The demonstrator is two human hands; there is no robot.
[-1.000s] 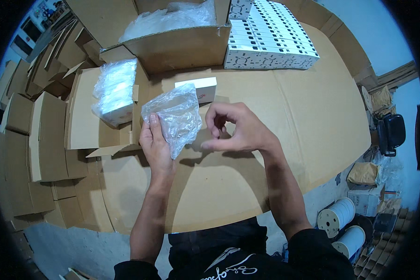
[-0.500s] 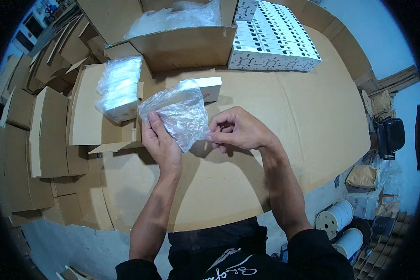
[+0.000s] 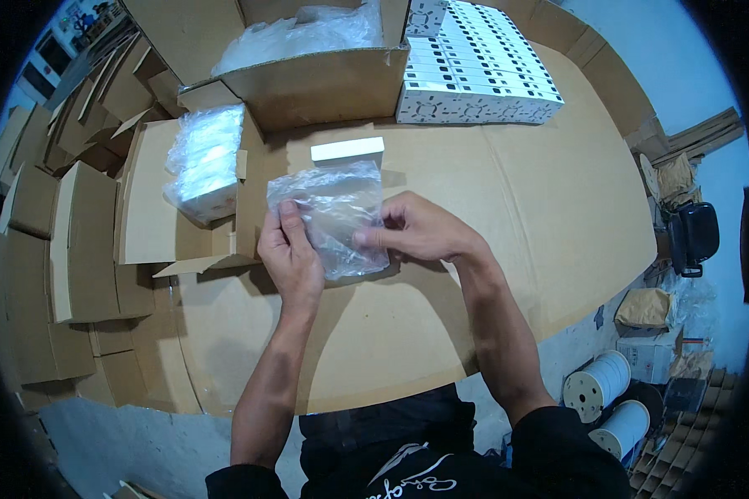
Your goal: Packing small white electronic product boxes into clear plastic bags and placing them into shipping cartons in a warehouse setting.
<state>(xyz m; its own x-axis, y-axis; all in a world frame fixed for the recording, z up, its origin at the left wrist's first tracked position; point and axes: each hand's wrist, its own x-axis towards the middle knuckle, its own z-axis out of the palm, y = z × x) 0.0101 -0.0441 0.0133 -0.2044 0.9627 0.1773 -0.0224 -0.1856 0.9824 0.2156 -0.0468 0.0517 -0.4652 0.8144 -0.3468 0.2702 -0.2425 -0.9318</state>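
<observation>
A crinkled clear plastic bag (image 3: 337, 220) is stretched between my two hands above the cardboard-covered table. My left hand (image 3: 291, 254) is closed on its left side, thumb on top. At the bag's right side my right hand (image 3: 416, 229) pinches it, with the thumb lying across the film and the other fingers partly hidden behind. Just beyond the bag stands a small white box (image 3: 348, 152), its lower part covered by the film. Left of my hands, an open carton (image 3: 154, 220) holds a row of white boxes wrapped in plastic (image 3: 208, 162).
A large open carton (image 3: 324, 87) with a heap of clear bags (image 3: 304, 33) stands at the back. Rows of white patterned boxes (image 3: 483, 71) are stacked at the back right. Folded cardboard cartons (image 3: 91, 237) crowd the left. White spools (image 3: 599, 382) sit on the floor at lower right.
The bag has moved slightly right and is spread flatter and squarer. My right thumb has shifted inward from the bag's lower right corner onto its film.
</observation>
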